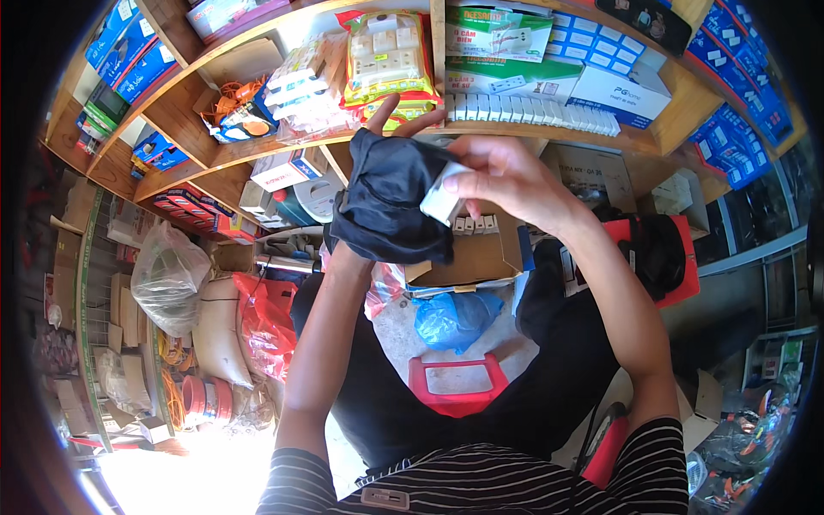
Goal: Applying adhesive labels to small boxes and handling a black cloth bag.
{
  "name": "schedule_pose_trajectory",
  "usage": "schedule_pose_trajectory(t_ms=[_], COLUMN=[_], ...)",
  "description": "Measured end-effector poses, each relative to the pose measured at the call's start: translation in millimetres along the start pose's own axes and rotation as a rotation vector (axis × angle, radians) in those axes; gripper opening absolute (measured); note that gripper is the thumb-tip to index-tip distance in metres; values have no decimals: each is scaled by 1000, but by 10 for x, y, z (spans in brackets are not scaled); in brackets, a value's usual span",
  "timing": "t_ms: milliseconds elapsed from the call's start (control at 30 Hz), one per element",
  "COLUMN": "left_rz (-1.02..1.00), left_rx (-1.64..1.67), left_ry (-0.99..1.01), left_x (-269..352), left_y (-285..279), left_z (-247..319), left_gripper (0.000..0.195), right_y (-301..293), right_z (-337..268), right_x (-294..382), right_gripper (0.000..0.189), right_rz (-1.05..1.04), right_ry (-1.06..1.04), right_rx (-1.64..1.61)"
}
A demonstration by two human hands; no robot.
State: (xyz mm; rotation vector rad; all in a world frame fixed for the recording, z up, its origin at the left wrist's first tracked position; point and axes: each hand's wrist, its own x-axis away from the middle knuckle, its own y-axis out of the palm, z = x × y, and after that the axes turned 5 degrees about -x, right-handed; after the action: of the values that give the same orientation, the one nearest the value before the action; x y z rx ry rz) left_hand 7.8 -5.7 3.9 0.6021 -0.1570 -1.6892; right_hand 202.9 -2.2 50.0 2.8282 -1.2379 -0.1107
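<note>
A black cloth is bunched over my left hand, covering the palm and back. Only a few spread fingers show past its upper edge, in front of the shelf. My right hand pinches a small white box between thumb and fingers. The box rests against the right side of the cloth. Below both hands an open cardboard carton stands with several small white boxes inside.
Wooden shelving ahead holds a row of small white boxes and a yellow-red pack of sockets. A blue plastic bag lies on the floor by a red plastic stool. Red bags stand at left.
</note>
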Motion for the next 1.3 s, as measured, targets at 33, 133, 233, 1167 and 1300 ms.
schedule_pose_trajectory(t_ms=[33, 133, 233, 1167, 1300], left_rz=[-2, -161, -312, -238, -169], left_rx=[1, -557, -1118, -1143, -1094], left_ry=[-2, 235, 475, 404, 465], left_x=[-7, -43, -91, 157, 51], left_y=[53, 164, 190, 377, 252], left_z=[40, 164, 245, 66, -122], left_gripper=[46, 28, 12, 50, 32], right_y=[-19, -14, -7, -63, -19], right_z=[15, -48, -82, 98, 120], right_x=[-8, 0, 20, 107, 79], right_gripper=[27, 26, 25, 28, 26], right_rz=[33, 109, 155, 325, 328], right_ry=[-61, -142, -187, -266, -304], right_rx=[-21, 2, 30, 388, 219])
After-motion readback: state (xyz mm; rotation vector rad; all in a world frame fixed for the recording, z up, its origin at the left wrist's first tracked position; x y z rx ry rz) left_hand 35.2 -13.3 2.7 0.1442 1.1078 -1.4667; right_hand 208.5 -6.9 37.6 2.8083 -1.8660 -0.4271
